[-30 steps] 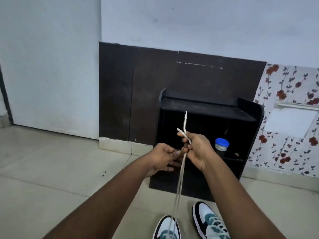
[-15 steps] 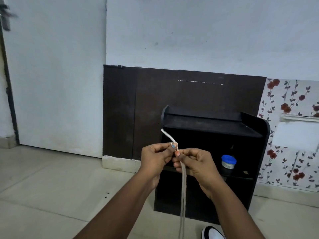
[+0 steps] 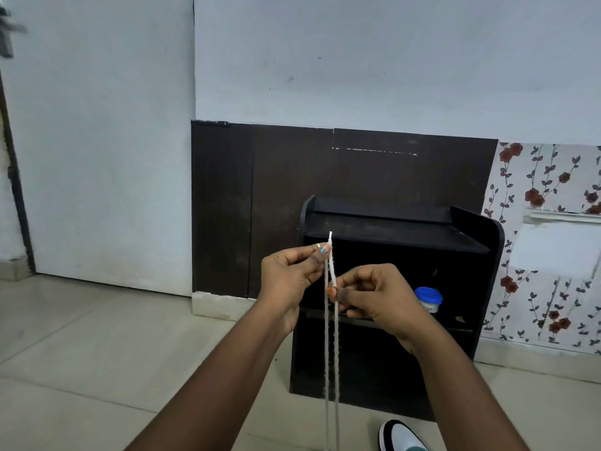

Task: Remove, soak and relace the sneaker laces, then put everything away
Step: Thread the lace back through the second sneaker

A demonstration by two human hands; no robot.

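Both hands pinch a white shoelace (image 3: 331, 336), left hand (image 3: 289, 275) near its tip, right hand (image 3: 374, 297) lower. Two strands hang down before a black shelf unit (image 3: 455, 336). A sneaker (image 3: 401, 437) sits near right

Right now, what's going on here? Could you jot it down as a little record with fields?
Left hand: pinches one strand of the white lace near its tip
Right hand: pinches the other strand lower down
Lace: two strands hang down, out of view
Sneaker: white toe on floor, lower right
Behind: black shelf unit with a blue-lidded jar
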